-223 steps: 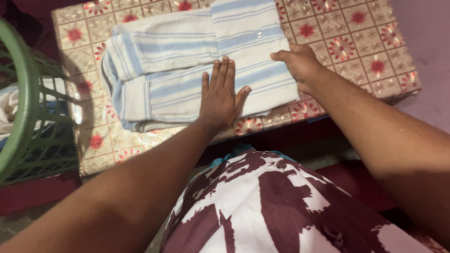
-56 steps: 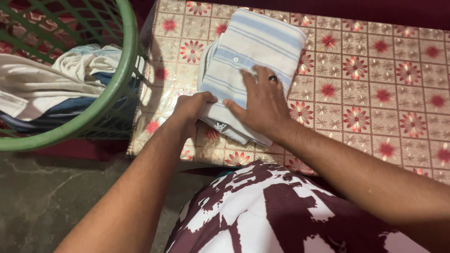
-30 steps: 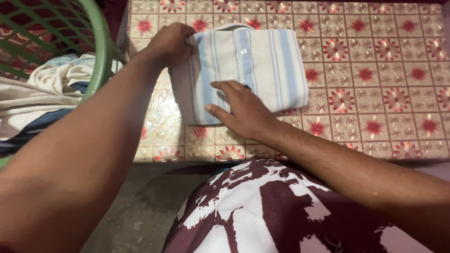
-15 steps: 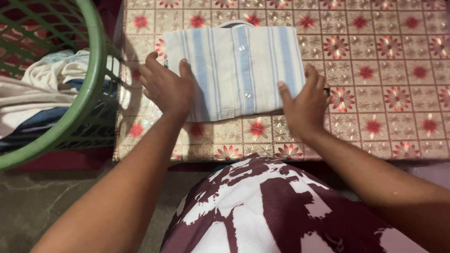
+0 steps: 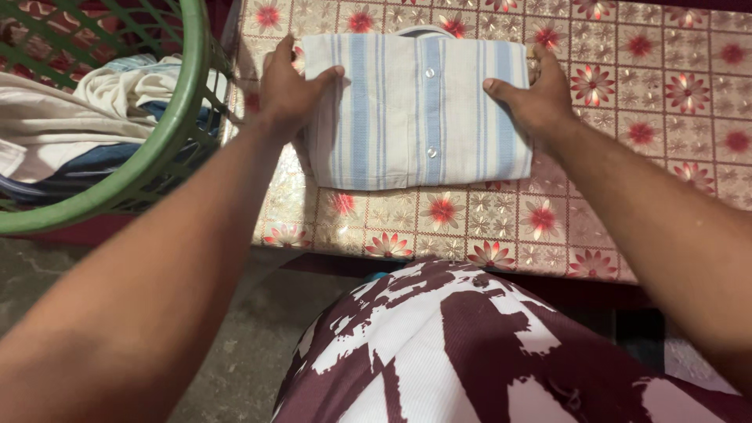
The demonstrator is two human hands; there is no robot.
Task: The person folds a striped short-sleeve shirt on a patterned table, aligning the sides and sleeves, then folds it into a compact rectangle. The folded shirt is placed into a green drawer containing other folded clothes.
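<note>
1. The far edge of the folded striped shirt (image 5: 415,110) runs close to the frame's top, and only a thin arc of its collar peeks out at 12 o'clock; what lies under the top layer is hidden.
2. The left hand (image 5: 288,88) grips the shirt's left edge, thumb lying over the fabric; its other fingers go along or behind that edge and cannot be made out.
3. The right hand (image 5: 533,98) grips the right edge the same way, thumb on top, the fingers partly out of sight past the fold.
4. The shirt, white with pale blue stripes and a buttoned placket down the middle, lies flat between both hands at 12 o'clock from the person's body.
5. The green basket (image 5: 168,141) at 10 o'clock is cut off by the frame; the crumpled clothes (image 5: 86,110) inside show only in part.
6. The shirt rests on a table cover (image 5: 627,117) of cream squares with red flowers, shiny in places.
7. At 7 o'clock is a grey concrete floor (image 5: 235,345).
</note>
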